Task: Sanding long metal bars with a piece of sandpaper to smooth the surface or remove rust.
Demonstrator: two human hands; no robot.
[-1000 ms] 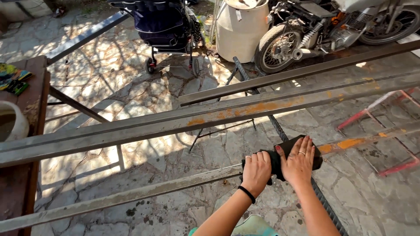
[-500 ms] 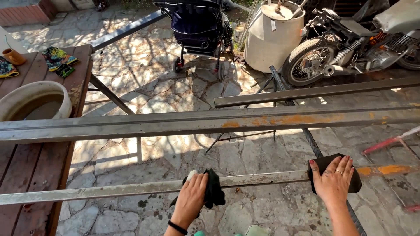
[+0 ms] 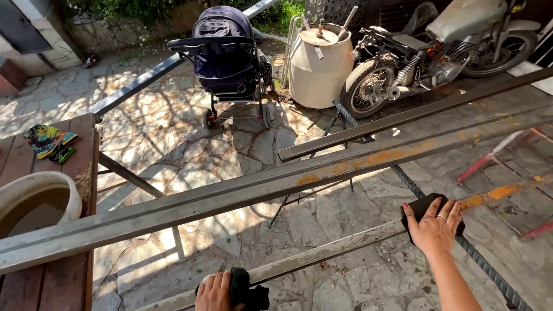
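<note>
Stone patio: left hand (image 3: pixel 214 292) grips black cloth (image 3: pixel 246 295); right hand (image 3: pixel 435 226) presses black pad (image 3: pixel 421 207) flat.

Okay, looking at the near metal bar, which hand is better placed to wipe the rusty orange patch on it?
Probably the right hand. It presses a black cloth on the near metal bar right beside the orange rust patch. The left hand grips a dark rag far down the bar.

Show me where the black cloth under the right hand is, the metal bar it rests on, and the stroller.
black cloth (image 3: pixel 419 208), head view, bare upper-left corner beside the fingers.
metal bar (image 3: pixel 322 256), head view, top face between both hands.
stroller (image 3: pixel 222 55), head view, dark fabric body.
</note>
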